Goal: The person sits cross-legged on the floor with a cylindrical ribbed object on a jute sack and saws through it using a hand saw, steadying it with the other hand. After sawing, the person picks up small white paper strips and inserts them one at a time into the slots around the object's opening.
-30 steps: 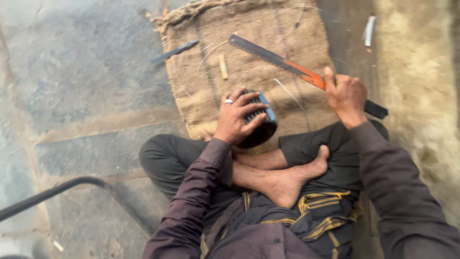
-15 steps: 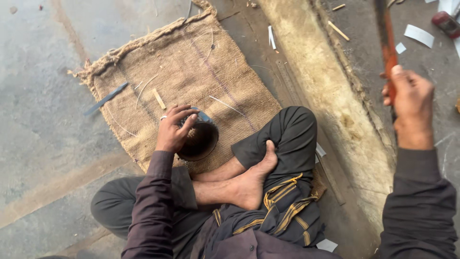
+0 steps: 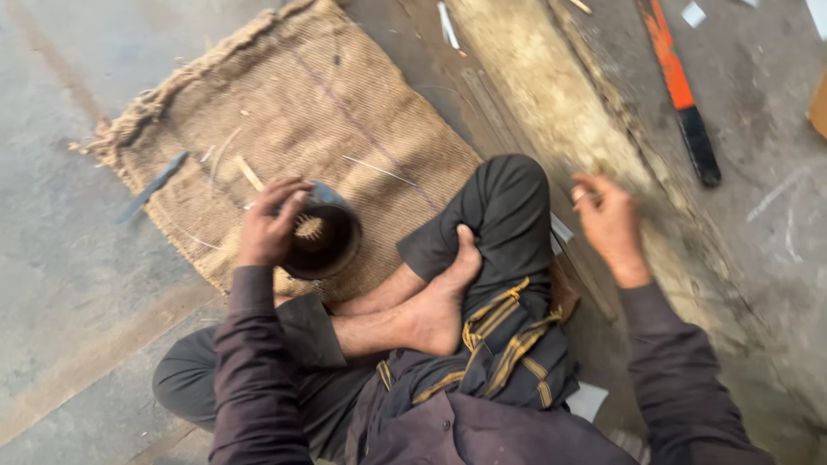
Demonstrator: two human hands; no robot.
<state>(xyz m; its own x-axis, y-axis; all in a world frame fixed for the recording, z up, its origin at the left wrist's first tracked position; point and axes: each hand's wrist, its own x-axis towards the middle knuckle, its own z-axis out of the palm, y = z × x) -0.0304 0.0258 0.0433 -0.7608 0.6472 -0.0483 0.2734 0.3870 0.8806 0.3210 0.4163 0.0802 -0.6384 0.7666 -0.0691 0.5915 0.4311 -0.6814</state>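
I sit cross-legged on the floor, one bare foot resting on my lap. My left hand grips the rim of a dark round cup with thin sticks standing inside it, set on a burlap sack. My right hand hovers empty with its fingers loosely spread, just right of my knee. A long saw-like tool with an orange blade and black handle lies on the floor up and to the right of that hand, apart from it.
A thin dark blade lies at the sack's left edge. Light sticks and splinters lie on the sack. A raised concrete strip runs diagonally beside my right knee. White scraps lie on the floor.
My right hand carried the orange-bladed tool off the sack to the right, set it on the floor and came back empty. The left hand stayed on the cup. The view shifted right.
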